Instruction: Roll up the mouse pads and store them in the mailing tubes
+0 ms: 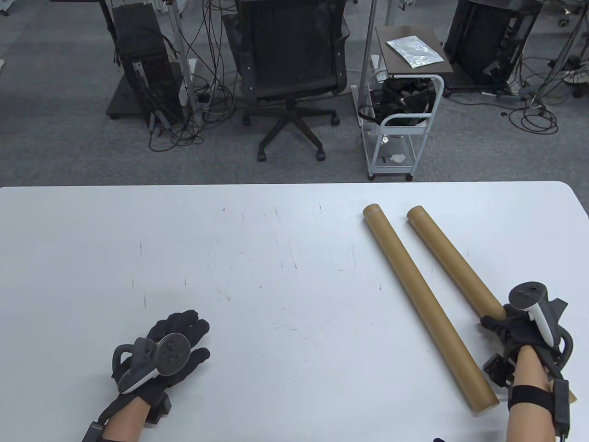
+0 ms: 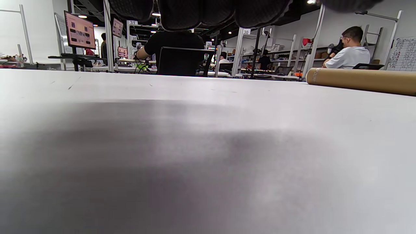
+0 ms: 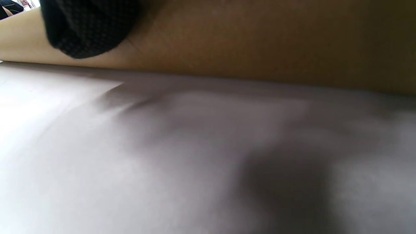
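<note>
Left hand: the left hand (image 1: 177,338) in its black sensor glove lies palm down on the white table (image 1: 276,276) near the near edge, toward the left corner. Its fingers are straight and slightly spread, pointing to the far right, and hold nothing. A grey tracker sits on its back.

Left wrist view: the gloved fingertips (image 2: 182,13) hang in from the top edge, low over the bare tabletop.

Right hand: the right hand (image 1: 511,329), also gloved in black with a tracker on its back, reaches in at the near right corner. Its fingers curl round the lower part of the right brown cardboard mailing tube (image 1: 453,260), gripping it.

Gripped tube: it lies on the surface, slanting from the far middle-right toward the near right corner. Its capped far end is well clear of the hand; the near end passes under the wrist and forearm.

Right wrist view: the brown tube wall fills the top, touching the table, with one gloved fingertip (image 3: 87,29) pressed on it.

Other tube: the left brown cardboard mailing tube (image 1: 428,306) lies just beside the first, roughly parallel, apart from it and untouched. Its near end is beside the right wrist.

Mouse pads: not visible in any view.
</note>
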A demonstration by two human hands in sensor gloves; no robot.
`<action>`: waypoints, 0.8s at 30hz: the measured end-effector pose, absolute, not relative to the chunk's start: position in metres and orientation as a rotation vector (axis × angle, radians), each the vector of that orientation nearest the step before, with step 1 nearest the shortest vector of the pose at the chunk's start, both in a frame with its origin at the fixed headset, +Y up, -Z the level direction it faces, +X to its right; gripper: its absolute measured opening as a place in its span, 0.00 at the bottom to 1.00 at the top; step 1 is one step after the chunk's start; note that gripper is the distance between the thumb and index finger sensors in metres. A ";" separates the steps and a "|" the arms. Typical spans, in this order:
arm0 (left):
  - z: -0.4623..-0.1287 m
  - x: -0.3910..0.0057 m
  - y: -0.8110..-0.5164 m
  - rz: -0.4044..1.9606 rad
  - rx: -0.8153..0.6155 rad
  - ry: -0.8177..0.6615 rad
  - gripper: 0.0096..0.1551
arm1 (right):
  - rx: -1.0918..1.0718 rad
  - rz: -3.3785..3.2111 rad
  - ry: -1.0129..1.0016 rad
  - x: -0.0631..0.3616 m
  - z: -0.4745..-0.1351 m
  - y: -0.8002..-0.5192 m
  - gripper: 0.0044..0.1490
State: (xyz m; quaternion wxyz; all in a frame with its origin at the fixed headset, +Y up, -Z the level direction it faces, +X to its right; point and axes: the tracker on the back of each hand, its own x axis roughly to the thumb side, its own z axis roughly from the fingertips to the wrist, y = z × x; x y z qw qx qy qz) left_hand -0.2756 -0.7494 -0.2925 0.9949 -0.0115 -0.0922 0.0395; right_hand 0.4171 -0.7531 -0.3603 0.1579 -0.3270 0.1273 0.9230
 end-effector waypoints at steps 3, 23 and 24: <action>-0.291 -0.280 -0.748 0.083 -0.021 -0.195 0.41 | -0.914 2.640 0.399 0.417 -0.357 -0.748 0.50; -0.284 -0.275 -0.739 0.121 0.003 -0.289 0.48 | 0.186 3.109 -0.404 0.149 -0.294 -0.666 0.57; -0.284 -0.274 -0.739 0.109 0.006 -0.292 0.48 | 0.224 3.136 -0.401 0.140 -0.293 -0.672 0.58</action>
